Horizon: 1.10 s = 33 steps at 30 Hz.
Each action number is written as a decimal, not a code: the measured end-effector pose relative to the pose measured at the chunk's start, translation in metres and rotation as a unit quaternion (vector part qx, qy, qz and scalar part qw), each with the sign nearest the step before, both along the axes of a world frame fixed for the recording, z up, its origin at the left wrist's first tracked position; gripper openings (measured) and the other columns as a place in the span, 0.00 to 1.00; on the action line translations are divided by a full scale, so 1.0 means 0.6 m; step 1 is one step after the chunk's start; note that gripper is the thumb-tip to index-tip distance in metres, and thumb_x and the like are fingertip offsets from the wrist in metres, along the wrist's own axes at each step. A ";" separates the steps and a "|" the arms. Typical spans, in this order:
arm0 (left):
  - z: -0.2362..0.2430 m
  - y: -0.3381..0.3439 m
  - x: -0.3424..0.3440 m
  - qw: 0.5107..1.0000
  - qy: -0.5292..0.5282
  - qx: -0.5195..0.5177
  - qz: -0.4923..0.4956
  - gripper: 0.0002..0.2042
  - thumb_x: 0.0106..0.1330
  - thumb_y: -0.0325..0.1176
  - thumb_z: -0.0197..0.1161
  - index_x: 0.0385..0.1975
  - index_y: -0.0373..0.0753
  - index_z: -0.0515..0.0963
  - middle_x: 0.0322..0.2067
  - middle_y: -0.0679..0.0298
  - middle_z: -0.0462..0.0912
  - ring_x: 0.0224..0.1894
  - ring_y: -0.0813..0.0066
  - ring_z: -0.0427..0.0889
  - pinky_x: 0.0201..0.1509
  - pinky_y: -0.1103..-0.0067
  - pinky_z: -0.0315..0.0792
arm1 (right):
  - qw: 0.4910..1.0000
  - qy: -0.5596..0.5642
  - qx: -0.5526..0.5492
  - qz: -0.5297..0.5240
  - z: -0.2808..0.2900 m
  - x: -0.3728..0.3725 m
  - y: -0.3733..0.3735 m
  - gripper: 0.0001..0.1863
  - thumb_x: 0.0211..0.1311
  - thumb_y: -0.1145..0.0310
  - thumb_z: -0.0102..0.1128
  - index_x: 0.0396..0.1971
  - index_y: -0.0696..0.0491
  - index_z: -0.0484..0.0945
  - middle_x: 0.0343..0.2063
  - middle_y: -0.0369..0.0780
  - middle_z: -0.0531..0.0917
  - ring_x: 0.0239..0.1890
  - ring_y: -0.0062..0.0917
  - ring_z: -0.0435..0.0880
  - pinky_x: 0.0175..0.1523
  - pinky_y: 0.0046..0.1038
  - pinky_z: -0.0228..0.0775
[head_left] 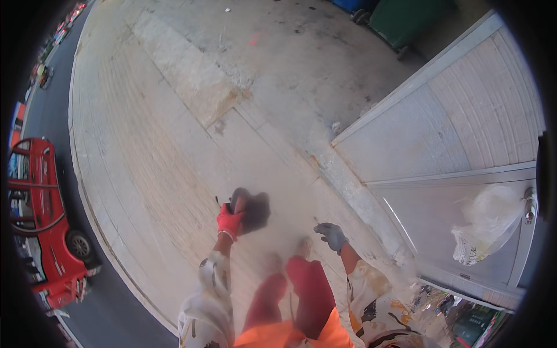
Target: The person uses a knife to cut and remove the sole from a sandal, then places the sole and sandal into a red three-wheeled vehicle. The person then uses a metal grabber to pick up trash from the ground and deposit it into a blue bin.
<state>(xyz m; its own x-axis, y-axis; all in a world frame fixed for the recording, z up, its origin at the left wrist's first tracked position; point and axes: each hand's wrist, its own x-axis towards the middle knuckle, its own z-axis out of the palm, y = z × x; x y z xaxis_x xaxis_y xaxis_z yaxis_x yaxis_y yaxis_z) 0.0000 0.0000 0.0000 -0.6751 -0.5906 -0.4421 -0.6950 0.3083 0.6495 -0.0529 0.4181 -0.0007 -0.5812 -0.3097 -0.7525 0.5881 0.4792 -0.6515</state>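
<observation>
My left hand [230, 221], in a red glove, is closed at the near edge of a dark, rounded object [256, 213] with a brownish patch. Its kind I cannot make out. A short thin dark end shows just beyond that glove. Farther right, my right hand [332, 236] wears a grey glove, and its fingers are curled round a thin stick [315, 220], of which only a short end shows. Both hands are held out ahead of my red-trousered legs, over the pavement.
Pale grooved pavement [145, 145] stretches ahead. On the left, a red vehicle [49, 214] is on the dark road [98, 290]. To my right are a grey metal door [464, 220] with a plastic bag [490, 223] on its handle, and litter [441, 307]. A green wheeled bin [400, 23] stands far right.
</observation>
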 end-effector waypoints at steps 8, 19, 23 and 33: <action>0.136 -0.214 -0.455 0.997 0.073 0.030 -0.025 0.30 0.47 0.41 0.76 0.51 0.36 0.76 0.45 0.52 0.84 0.48 0.59 0.83 0.53 0.70 0.74 | 0.997 -0.011 -0.035 -0.070 0.018 -0.343 -0.120 0.16 0.63 0.62 0.59 0.48 0.50 0.82 0.48 0.36 0.83 0.56 0.23 0.78 0.56 0.36 0.71; 0.148 -0.285 -1.043 0.974 0.108 0.190 -0.062 0.18 0.53 0.29 0.76 0.41 0.35 0.78 0.37 0.63 0.84 0.37 0.73 0.81 0.42 0.76 0.76 | 0.945 -0.081 -0.087 -0.305 0.117 -0.857 -0.327 0.15 0.61 0.60 0.61 0.47 0.46 0.80 0.44 0.30 0.84 0.53 0.18 0.78 0.50 0.30 0.68; 0.168 -0.201 -1.251 0.934 0.082 0.336 -0.087 0.17 0.57 0.26 0.72 0.46 0.33 0.78 0.39 0.62 0.84 0.40 0.74 0.82 0.45 0.78 0.76 | 0.922 -0.038 -0.075 -0.379 0.085 -0.952 -0.248 0.13 0.65 0.60 0.55 0.48 0.43 0.78 0.48 0.28 0.82 0.56 0.18 0.77 0.53 0.34 0.65; 0.189 -0.014 -1.690 0.844 -0.042 0.468 -0.260 0.19 0.71 0.31 0.57 0.60 0.37 0.69 0.50 0.64 0.79 0.51 0.77 0.76 0.54 0.80 0.70 | 0.863 0.220 -0.095 -0.446 0.182 -1.135 -0.138 0.19 0.69 0.73 0.48 0.59 0.54 0.70 0.51 0.36 0.78 0.56 0.20 0.78 0.52 0.26 0.75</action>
